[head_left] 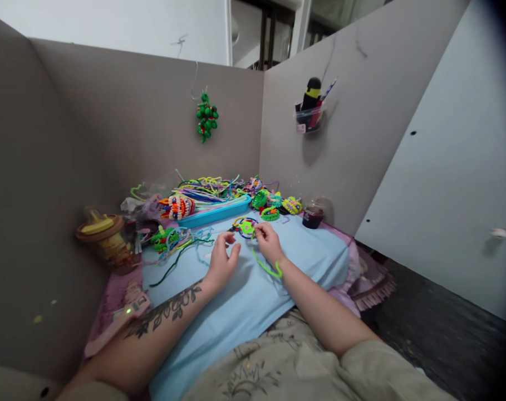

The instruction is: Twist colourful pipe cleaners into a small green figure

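My right hand (268, 239) is pinched on a small round pipe-cleaner piece (246, 227), green in the middle with blue and yellow loops. A neon green pipe cleaner (266, 267) trails from that hand back along my wrist. My left hand (220, 262) hovers just left of it with fingers loosely curled and apart, holding nothing that I can make out. Both hands are over a light blue cloth (315, 253).
A blue tray (213, 214) with many coloured pipe cleaners lies behind the hands. Finished twisted pieces (271, 203) sit to its right, beside a dark cup (313, 216). A jar with yellow lid (104, 236) stands left. Grey panels wall in the space; a green ornament (206, 117) hangs.
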The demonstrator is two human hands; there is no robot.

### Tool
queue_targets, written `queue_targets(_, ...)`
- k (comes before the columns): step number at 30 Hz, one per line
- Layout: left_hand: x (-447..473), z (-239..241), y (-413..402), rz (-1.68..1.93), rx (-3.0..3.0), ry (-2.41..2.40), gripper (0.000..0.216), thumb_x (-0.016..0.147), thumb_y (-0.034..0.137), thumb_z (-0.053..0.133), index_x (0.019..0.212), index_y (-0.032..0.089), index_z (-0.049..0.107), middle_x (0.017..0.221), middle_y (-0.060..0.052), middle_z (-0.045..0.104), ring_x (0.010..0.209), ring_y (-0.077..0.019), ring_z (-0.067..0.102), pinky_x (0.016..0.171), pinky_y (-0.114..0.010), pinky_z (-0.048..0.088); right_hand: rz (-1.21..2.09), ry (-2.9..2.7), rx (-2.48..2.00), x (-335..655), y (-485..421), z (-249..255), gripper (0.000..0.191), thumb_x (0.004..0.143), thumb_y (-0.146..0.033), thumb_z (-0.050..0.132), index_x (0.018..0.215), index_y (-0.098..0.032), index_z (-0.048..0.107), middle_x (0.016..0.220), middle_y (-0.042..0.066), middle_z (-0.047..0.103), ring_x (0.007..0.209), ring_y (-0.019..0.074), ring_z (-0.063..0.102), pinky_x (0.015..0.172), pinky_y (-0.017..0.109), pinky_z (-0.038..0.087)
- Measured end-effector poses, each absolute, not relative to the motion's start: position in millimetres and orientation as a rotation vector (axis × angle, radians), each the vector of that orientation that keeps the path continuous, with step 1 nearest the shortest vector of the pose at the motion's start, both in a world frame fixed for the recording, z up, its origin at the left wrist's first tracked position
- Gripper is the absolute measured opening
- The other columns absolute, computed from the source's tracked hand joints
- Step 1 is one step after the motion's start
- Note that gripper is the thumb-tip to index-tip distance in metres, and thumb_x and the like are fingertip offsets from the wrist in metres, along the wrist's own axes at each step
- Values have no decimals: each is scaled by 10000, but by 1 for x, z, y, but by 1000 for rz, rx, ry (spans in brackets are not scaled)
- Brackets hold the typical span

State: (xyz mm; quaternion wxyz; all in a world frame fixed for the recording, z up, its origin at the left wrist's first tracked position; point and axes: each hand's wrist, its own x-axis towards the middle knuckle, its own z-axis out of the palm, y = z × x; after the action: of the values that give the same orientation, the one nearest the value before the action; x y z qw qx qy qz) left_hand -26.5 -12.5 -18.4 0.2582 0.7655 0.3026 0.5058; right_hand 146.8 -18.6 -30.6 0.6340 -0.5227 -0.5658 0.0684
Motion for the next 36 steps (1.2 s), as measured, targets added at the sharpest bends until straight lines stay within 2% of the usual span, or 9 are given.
queue_targets(3,-22,-18,-1,1306,1837,813,339,789,304,527,1101,200,446,1061,-89,567,1017,-192,534,846,-341,401,121,-1417,-1139,140,-22,-28,177,846,-258,431,771,-185,574,748,24,525,739,148,512,694,272,424)
queue_targets(7,-20,-21,5,1204,1590,695,450,737,318,594,1135,185,434,901,-55,619,856,-166,595,766,-299,434,132,-1520,-1067,135,-21,-31,142,845,-223,446,803,-190,578,773,28,531,734,146,508,663,267,421)
queue_targets(13,-17,-25,6,1135,1437,618,464,682,275,659,1079,181,437,700,15,611,674,-112,587,674,-236,424,122,-1567,-1045,134,-19,-35,138,839,-194,455,833,-198,592,783,36,550,767,158,518,696,293,437)
queue_targets(18,-16,-22,6,1112,1338,591,503,629,263,701,1042,179,425,709,9,635,673,-121,606,689,-252,437,114,-1574,-1045,134,-19,-36,157,819,-172,472,898,-198,604,870,53,568,782,158,533,698,300,457)
queue_targets(23,-17,-20,6,1120,1313,596,498,610,276,719,1023,180,459,687,13,644,652,-120,610,674,-247,444,39,-1587,-1058,132,-22,-39,181,785,-163,516,952,-207,571,977,72,516,778,154,524,650,292,474)
queue_targets(27,-19,-17,5,1054,1273,624,489,586,327,735,999,164,528,675,-6,659,649,-134,619,671,-257,449,-41,-1660,-1033,131,-24,-38,143,780,-129,514,880,-214,571,960,68,493,897,179,508,751,327,474)
queue_targets(31,-20,-16,5,1023,1222,673,502,584,378,726,1002,150,566,683,-32,669,643,-145,621,626,-249,441,-91,-1717,-1001,131,-24,-36,171,777,-94,488,867,-213,571,931,59,488,897,176,502,787,334,465)
queue_targets(36,-21,-18,8,1029,1206,721,472,587,354,728,990,148,591,677,-35,660,592,-126,593,550,-221,414,-94,-1797,-996,132,-24,-37,218,759,-59,467,862,-210,587,917,57,484,881,170,503,781,323,469)
